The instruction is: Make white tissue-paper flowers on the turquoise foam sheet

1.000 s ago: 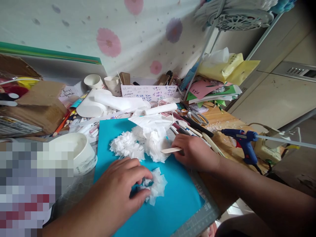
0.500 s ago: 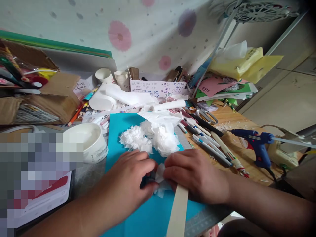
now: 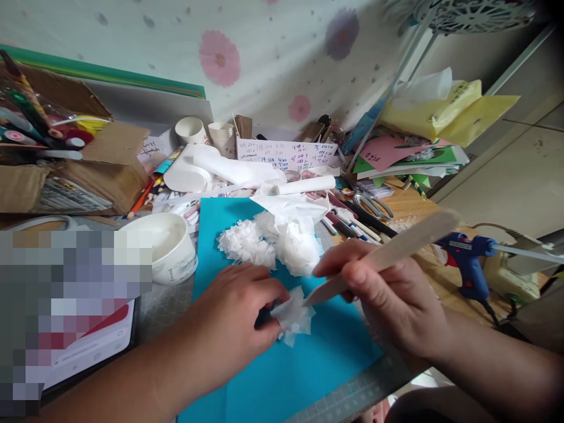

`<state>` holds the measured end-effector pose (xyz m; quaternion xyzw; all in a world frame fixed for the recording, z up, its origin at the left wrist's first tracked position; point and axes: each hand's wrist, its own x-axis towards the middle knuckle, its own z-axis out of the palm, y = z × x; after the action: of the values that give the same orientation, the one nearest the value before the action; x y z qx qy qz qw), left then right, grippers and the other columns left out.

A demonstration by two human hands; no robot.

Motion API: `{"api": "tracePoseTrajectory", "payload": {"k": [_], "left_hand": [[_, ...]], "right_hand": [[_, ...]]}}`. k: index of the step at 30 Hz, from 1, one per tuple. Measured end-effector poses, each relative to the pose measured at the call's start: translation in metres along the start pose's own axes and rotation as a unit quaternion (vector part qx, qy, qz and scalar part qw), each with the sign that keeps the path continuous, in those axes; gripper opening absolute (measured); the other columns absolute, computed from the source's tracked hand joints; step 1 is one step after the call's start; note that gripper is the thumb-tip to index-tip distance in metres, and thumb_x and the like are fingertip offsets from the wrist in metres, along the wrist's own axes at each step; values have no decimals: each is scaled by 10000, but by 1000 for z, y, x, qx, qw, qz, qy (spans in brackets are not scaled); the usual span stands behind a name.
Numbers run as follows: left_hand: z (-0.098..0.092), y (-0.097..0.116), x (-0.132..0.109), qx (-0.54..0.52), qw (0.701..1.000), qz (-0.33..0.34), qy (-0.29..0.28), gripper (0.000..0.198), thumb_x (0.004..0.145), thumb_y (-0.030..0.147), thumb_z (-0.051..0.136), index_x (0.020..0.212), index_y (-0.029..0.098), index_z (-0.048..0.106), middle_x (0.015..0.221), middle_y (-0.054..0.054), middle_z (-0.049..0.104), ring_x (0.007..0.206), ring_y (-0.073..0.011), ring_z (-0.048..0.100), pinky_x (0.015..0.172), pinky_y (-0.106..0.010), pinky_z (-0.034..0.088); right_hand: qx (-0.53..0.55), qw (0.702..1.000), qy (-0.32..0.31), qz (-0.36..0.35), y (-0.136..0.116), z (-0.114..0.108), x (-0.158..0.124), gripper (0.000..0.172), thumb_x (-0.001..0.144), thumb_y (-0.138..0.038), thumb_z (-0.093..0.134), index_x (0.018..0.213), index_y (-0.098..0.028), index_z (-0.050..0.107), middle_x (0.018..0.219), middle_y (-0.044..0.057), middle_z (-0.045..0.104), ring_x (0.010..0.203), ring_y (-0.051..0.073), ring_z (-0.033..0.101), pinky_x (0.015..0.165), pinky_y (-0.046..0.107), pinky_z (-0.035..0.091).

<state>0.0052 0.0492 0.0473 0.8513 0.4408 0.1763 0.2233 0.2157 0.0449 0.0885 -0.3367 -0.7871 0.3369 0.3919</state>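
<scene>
Between its thumb and fingers, my left hand (image 3: pixel 240 320) pinches a small bunch of white tissue paper (image 3: pixel 296 317) low over a blue sheet (image 3: pixel 264 393). My right hand (image 3: pixel 396 299) grips a flat wooden craft stick (image 3: pixel 392 244) like a pen. The stick slants down to the left, its lower tip at the tissue bunch; whether it touches cannot be made out. Just beyond my hands, fluffy white tissue balls (image 3: pixel 247 242) rest on the sheet. Loose white tissue (image 3: pixel 291 208) lies behind them.
A paper bowl (image 3: pixel 174 252) and a phone (image 3: pixel 92 346) are on the left. At the right lie a blue glue gun (image 3: pixel 469 258), pens and scissors (image 3: pixel 373 205). Paper rolls (image 3: pixel 306 184), paper cups (image 3: pixel 221 138) and a cardboard box (image 3: pixel 110 182) fill the back.
My right hand has moved away from the tissue and turned the stick, bringing its lower tip to the bunch. My left hand keeps its pinch, and more of the tissue shows.
</scene>
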Motion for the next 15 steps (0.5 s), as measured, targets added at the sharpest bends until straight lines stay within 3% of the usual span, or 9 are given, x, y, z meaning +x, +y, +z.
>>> {"api": "tracePoseTrajectory", "payload": {"k": [3,7,11,15], "left_hand": [[1,-3,0,2,1000,10,-3,188,695,117,630,812,258,674,770,17,601,813,-214,576,744,-353,414],[1,-5,1,-10,1000,5,-8,151,719,162,671,832,261,677,814,10,613,851,-229,571,800,-393,404],[0,-4,1,-17,1000,-9,-17,103,728,202,708,810,248,666,810,9,603,864,-237,563,799,-402,393],[-1,-3,1,-12,1000,-13,-26,48,749,224,695,766,236,651,769,17,569,828,-217,553,777,-377,388]], "right_hand": [[-57,995,-66,-43,-1,6,3,233,982,-261,437,860,-145,599,736,32,626,640,105,579,562,198,441],[-115,983,-134,-45,4,9,8,225,971,-244,441,853,-127,593,722,46,626,645,123,569,601,224,443],[-117,979,-155,-63,10,11,9,263,986,-274,411,819,-140,565,749,62,637,663,134,570,621,236,447],[-141,970,-142,-139,13,17,6,369,1016,-335,319,789,-153,545,666,46,616,592,132,530,581,247,421]]}}
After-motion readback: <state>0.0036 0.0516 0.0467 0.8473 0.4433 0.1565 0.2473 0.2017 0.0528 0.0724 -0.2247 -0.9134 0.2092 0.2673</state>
